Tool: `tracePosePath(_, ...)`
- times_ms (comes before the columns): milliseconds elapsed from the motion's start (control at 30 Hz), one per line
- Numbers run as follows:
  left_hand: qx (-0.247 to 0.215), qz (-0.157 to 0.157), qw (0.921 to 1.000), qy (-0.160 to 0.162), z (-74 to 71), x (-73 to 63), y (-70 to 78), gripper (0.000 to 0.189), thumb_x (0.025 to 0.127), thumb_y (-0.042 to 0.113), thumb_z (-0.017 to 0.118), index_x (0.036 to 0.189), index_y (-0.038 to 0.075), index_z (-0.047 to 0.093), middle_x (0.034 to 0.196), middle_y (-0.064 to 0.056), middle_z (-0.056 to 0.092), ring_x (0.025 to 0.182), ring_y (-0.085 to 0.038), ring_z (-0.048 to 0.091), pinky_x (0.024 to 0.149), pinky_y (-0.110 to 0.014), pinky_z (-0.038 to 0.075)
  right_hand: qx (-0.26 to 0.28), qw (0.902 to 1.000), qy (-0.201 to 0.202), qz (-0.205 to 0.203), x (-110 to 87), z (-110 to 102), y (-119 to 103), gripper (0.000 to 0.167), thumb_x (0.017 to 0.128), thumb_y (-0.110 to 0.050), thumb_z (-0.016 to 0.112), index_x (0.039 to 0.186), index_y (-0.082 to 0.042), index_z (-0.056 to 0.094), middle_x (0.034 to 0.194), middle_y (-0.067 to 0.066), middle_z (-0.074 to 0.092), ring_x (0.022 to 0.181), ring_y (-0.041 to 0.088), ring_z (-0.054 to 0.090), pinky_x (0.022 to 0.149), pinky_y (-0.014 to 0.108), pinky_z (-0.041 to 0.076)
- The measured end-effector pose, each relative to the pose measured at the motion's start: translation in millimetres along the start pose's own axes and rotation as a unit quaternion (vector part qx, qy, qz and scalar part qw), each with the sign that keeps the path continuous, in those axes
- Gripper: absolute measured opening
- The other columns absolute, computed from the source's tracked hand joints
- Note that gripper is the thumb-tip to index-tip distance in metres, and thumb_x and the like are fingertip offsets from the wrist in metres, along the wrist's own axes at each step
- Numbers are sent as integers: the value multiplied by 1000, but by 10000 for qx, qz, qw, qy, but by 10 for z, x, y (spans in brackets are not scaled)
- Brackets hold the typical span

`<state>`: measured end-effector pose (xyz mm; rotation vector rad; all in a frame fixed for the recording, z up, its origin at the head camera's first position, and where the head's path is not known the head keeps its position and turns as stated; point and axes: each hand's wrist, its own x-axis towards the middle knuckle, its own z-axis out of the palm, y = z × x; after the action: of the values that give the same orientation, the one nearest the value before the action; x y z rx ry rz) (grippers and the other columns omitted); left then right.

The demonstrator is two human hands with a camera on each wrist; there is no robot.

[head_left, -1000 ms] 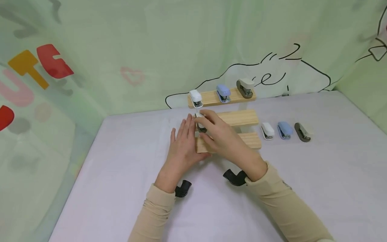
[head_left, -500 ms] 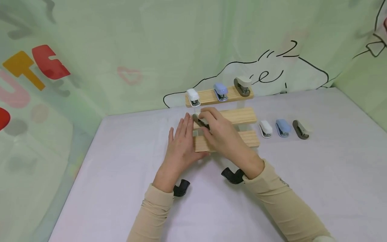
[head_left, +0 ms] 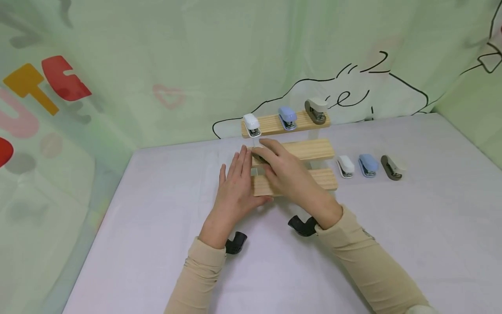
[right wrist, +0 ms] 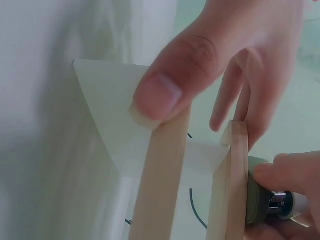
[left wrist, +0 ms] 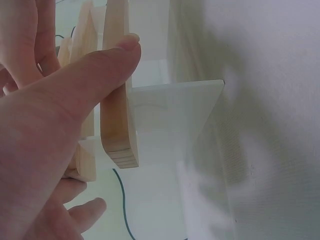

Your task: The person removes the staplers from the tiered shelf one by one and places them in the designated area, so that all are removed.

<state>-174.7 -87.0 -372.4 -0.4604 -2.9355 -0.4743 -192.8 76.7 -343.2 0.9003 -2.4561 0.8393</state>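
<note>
Stapler (right wrist: 257,202), dark-bodied with a paler top, at the left end of the middle shelf (head_left: 310,149); its base looks to be touching the wood. Right hand (head_left: 290,172) has it: grip pinching the stapler between fingertips, as the right-wrist view shows. Left hand (head_left: 235,187) laid along the rack's left end, grip spread, fingers straight, thumb across the front edge of the lower shelf (head_left: 323,179). Likely reason: bracing, so that the rack (left wrist: 170,110), thin-panelled and light-looking, does not slide while the right hand bears on it. The left hand may also serve as a side stop for the stapler. Top shelf (head_left: 270,125) carries a white stapler (head_left: 252,125), a blue stapler (head_left: 288,117) and a grey stapler (head_left: 316,111), spaced apart. On the counter (head_left: 157,218), right of the rack, a second row in the same order: white one (head_left: 346,166), blue one (head_left: 368,165), grey one (head_left: 392,168). Order seems deliberate; the gaps presumably leave room for fingers. Compared with a second ago: stapler then showed its front end; half a second ago its dark body lay slantwise in sight; now mostly covered by right fingers, exact angle not readable. Left hand unchanged, both rows too.
</note>
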Motion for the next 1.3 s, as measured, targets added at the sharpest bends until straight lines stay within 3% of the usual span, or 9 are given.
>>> tracePosePath(333,-9,50,10000,64,8,-3,-4,125,68,54,86,159,6,14,168,-9,12,154,-28,18,119,-62,21,-14,9997,166,-165,-25,-48,28,43,86,10,63,127,-2,65,138,23,55,124,38,58,102,49,49)
tracePosePath(1300,-107,107,9998,144,-2,-19,2,128,67,54,87,159,5,13,167,-10,14,153,-29,21,118,-62,23,-65,9995,224,197,-139,-330,83,41,84,11,68,123,0,68,136,22,57,126,39,56,102,52,48)
